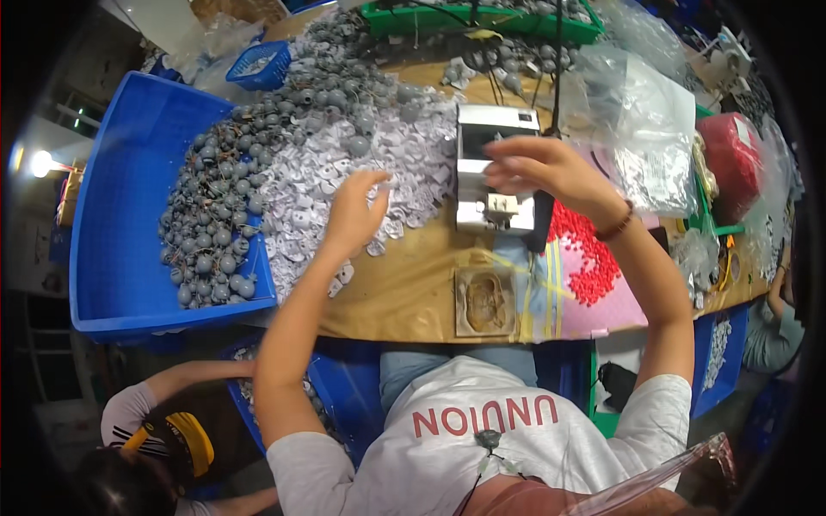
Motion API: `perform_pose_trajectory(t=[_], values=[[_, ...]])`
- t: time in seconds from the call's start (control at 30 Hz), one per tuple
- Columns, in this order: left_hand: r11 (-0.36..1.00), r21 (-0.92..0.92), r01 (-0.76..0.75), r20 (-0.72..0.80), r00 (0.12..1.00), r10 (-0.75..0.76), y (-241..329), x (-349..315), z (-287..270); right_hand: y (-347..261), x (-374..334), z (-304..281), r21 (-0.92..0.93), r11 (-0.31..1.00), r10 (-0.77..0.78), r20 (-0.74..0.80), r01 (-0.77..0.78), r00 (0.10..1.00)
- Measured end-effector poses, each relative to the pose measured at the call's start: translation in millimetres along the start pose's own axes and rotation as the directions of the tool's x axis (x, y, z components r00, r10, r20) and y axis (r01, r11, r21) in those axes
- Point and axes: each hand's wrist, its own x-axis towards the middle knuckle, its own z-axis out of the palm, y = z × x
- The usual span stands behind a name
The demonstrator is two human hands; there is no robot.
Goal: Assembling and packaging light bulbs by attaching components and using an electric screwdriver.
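Observation:
Over the near edge of a heap of small white flat parts (pixel 305 185), my left hand (pixel 353 213) hangs with thumb and fingers apart and nothing visible in it. My right hand (pixel 555 172) is above a small white and dark bench machine (pixel 497 116), its fingers stretched out toward the left and slightly blurred. No object shows in that hand. A cream-coloured block (pixel 502 206) sits on the machine's near part, just below my right fingers. Whether those fingers touch the machine I cannot tell.
Grey round parts (pixel 211 245) spill into a blue bin (pixel 120 198) at left. Red small pieces (pixel 594 273) lie right of the machine. A square tray (pixel 484 301) is near the table edge. Clear plastic bags (pixel 641 129) lie at right. Another person (pixel 142 421) works at lower left.

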Motion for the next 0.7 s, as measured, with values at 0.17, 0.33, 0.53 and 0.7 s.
perform_pose_trajectory(t=[0.17,0.33,0.53,0.7], values=[[0.89,0.455,-0.007,0.066,0.997,-0.026,-24.6,-85.5,58.4,62.5,-115.9,-32.8,-0.128,0.991,-0.084,-0.279,0.049,0.957],[0.853,0.521,0.011,0.019,1.0,-0.024,-61.6,-108.5,81.8,137.8,-159.5,-36.9,-0.704,0.703,-0.328,-0.445,-0.1,0.833],[0.98,0.171,0.101,-0.045,0.994,-0.095,-61.8,-135.4,83.2,202.6,-142.8,-16.9,-0.9,0.354,-0.339,-0.378,-0.256,0.861],[0.964,0.182,0.192,-0.137,0.976,-0.169,-44.5,-152.3,87.6,246.0,-132.6,-33.6,-0.949,0.211,-0.343,-0.296,-0.233,0.892]])
